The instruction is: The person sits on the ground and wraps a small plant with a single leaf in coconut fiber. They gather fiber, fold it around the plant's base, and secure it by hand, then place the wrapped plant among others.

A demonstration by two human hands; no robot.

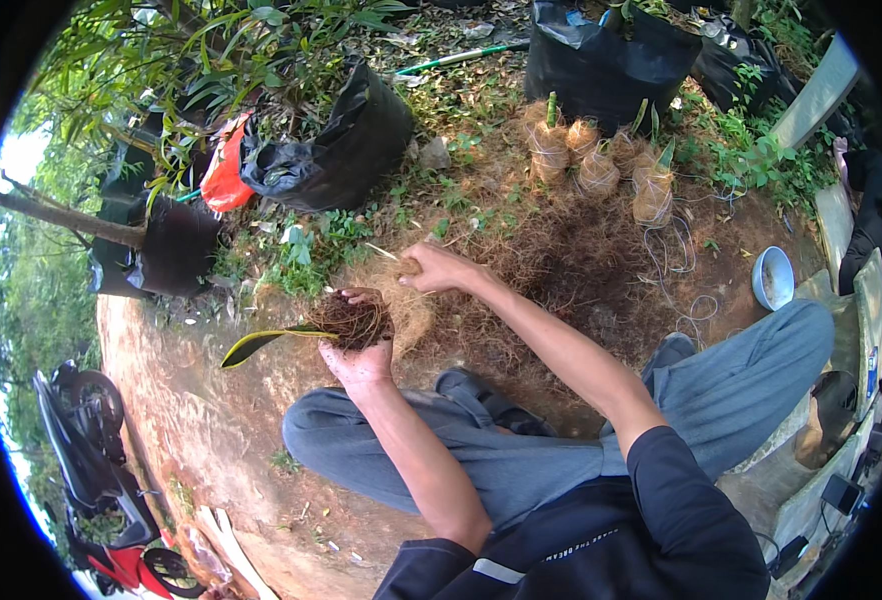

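Note:
My left hand (pixel 360 360) holds a dark root ball (pixel 347 319) wrapped in brown fibre, from which a yellow-edged snake plant leaf (pixel 265 341) points left. Just to the right, my right hand (pixel 437 268) grips a tuft of coconut fibre (pixel 409 268) between thumb and fingers. Under and beside both hands lies a pale mat of loose fibre (pixel 411 319). Several fibre-wrapped plant balls (pixel 548 154), bound with string and some with green shoots, stand on the ground farther off. White string (pixel 666 262) trails loosely from them.
Black planting bags (pixel 606 67) stand at the back, and another black bag (pixel 351 150) with a red bag (pixel 227 169) is at upper left. A light blue bowl (pixel 773 278) sits near my knee. A motorcycle (pixel 96 465) is at lower left. At the right edge, part of another person (pixel 865 202) shows.

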